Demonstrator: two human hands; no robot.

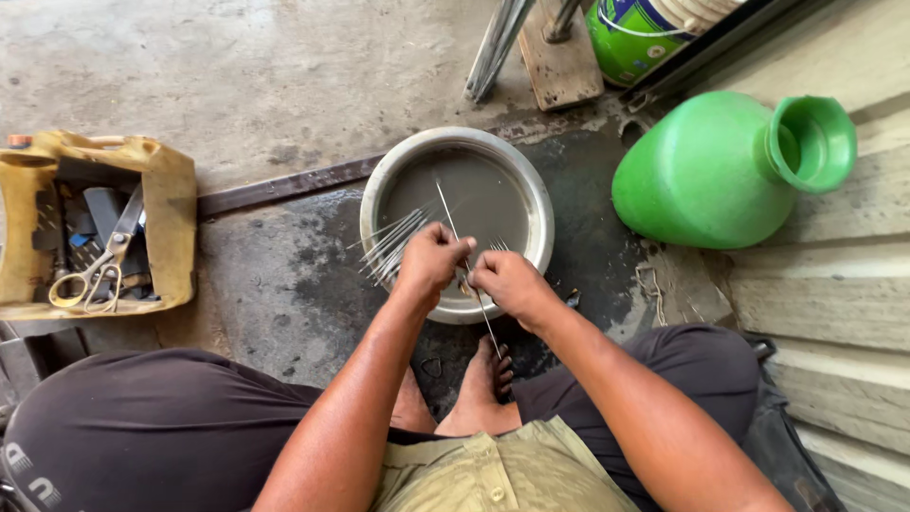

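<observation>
Left hand [428,258] grips spoke bundle [389,245] | right hand [507,280] pinches one spoke [455,232] | I'd rub it over the basin [540,204], grip steady.

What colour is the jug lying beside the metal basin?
Bright green jug, seen clearly in the head view.

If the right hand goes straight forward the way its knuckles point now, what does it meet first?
The right hand points up-left, toward the left hand, which is almost against it, so it would likely meet that hand's fingers first. Beyond lie the thin metal rods and the grey water of the metal basin. Depth is uncertain.
</observation>
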